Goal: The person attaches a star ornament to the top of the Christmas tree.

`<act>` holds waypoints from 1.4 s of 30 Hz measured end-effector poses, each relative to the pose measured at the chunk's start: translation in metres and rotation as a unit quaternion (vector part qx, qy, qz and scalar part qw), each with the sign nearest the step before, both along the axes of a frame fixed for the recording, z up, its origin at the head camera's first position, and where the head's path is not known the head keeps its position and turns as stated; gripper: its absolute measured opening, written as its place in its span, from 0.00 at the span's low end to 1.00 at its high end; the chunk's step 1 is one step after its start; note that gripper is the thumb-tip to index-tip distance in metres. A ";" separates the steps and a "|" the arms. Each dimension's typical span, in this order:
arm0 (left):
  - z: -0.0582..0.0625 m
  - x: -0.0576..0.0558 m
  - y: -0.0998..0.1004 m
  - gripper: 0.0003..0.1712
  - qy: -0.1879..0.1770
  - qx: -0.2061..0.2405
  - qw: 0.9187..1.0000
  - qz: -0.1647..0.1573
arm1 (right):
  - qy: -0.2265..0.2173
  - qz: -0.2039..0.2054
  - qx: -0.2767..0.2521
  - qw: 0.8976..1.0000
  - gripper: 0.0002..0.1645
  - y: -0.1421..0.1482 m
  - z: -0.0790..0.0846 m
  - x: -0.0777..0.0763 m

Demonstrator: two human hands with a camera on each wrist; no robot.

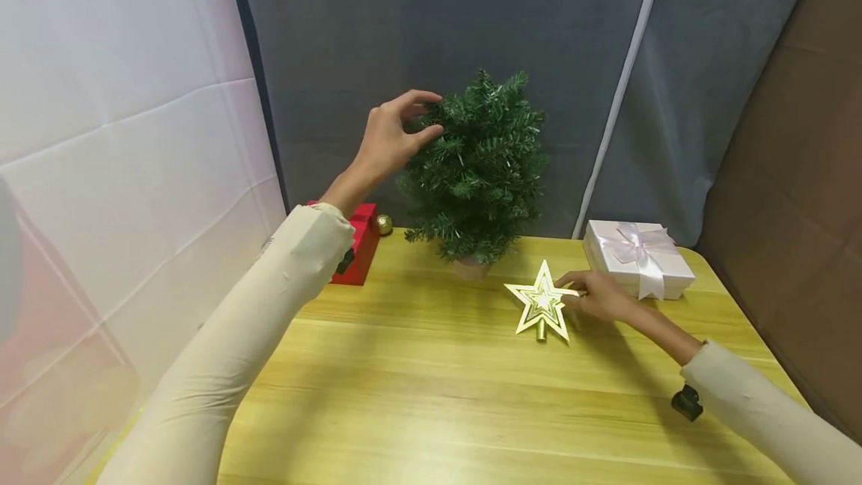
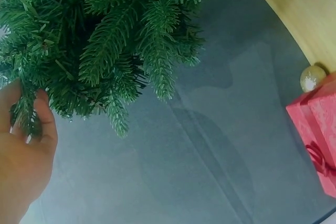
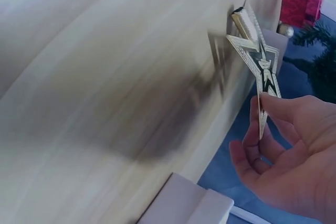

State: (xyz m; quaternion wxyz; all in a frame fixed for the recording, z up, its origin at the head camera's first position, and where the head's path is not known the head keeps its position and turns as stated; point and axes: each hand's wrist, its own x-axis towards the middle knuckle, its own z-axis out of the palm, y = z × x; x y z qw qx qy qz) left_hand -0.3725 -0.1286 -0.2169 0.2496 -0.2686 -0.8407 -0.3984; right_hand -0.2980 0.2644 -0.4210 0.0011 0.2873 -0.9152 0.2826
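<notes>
A small green artificial Christmas tree (image 1: 481, 163) in a pinkish pot (image 1: 471, 268) stands at the back of the table. My left hand (image 1: 393, 133) is raised at its upper left side, thumb and fingers curved with a gap between them. In the left wrist view, a branch tip (image 2: 26, 106) shows between the thumb and fingers of that hand (image 2: 26, 156). Low over the table, right of the pot, my right hand (image 1: 595, 296) pinches one point of a gold star tree topper (image 1: 542, 301). The topper's hollow stem (image 3: 244, 24) shows in the right wrist view.
A white gift box (image 1: 640, 257) with a pale ribbon sits at the table's back right. On the left are a red gift box (image 1: 365, 245), partly behind my sleeve, and a gold ball (image 1: 384, 224). Grey cloth (image 1: 431, 21) hangs behind the table.
</notes>
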 end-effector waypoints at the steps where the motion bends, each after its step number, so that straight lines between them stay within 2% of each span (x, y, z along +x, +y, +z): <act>1: 0.000 0.000 0.001 0.26 -0.001 0.000 1.000 -0.001 | 0.005 -0.004 0.000 1.000 0.13 0.001 0.002 0.000; 9: 0.001 0.000 0.005 0.25 0.007 0.005 1.000 -0.004 | 0.029 -0.030 -0.003 0.999 0.11 0.016 0.024 0.003; 12: 0.002 0.000 0.006 0.25 0.009 0.004 1.000 -0.005 | 0.029 -0.047 0.000 0.998 0.11 0.021 0.037 0.004; 19: 0.000 0.001 0.003 0.25 0.004 0.006 1.000 0.000 | 0.077 -0.050 0.014 0.996 0.12 0.026 0.071 0.004; 29: -0.001 0.000 0.001 0.25 0.003 0.008 1.000 0.003 | 0.058 -0.079 0.025 0.995 0.15 0.033 0.120 0.007; 33: -0.002 -0.001 0.002 0.25 0.003 0.008 1.000 0.000 | 0.070 -0.089 0.037 0.993 0.15 0.035 0.138 0.007; 42: -0.003 0.000 0.001 0.25 0.008 0.013 1.000 -0.003 | 0.077 -0.120 0.058 0.988 0.16 0.035 0.169 0.005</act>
